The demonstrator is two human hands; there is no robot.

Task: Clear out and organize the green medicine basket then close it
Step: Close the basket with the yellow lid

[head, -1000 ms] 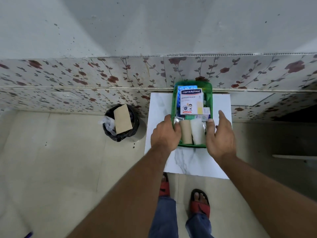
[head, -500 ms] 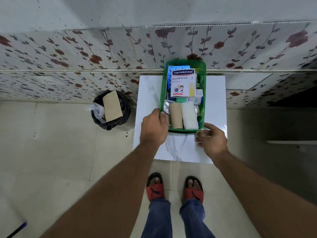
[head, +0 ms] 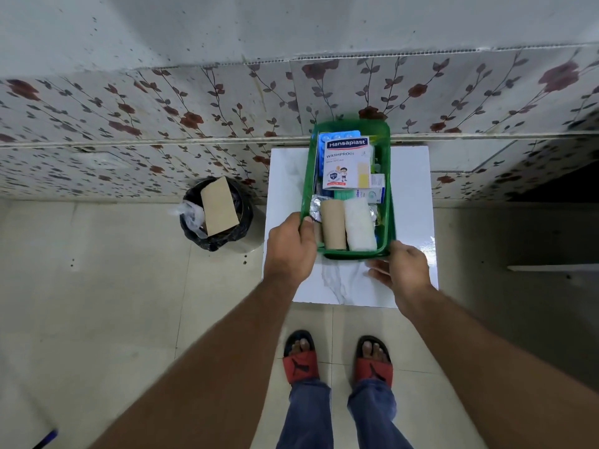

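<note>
A green basket sits on a white marble-patterned table, its far end close to the flowered wall. The person's left hand grips the basket's near left corner, thumb hooked over the rim and fingers curled round the outside. The right hand is at the near right corner, fingers loosely curled and spread under the rim, touching the table beside the basket; whether it actually holds the basket cannot be told (that edge is blurred).

Inside the basket, at the near end, a tan bandage roll and a white gauze roll lie side by side, touching. Crumpled foil strips show just beside the tan roll. Further back a plaster box marked Hansaplast lies on top, over a blue blister pack and partly over a smaller white box.

On the tiled floor left of the table stands a black-lined bin holding a piece of brown cardboard and some clear plastic. The person's feet in red sandals stand just in front of the table.
</note>
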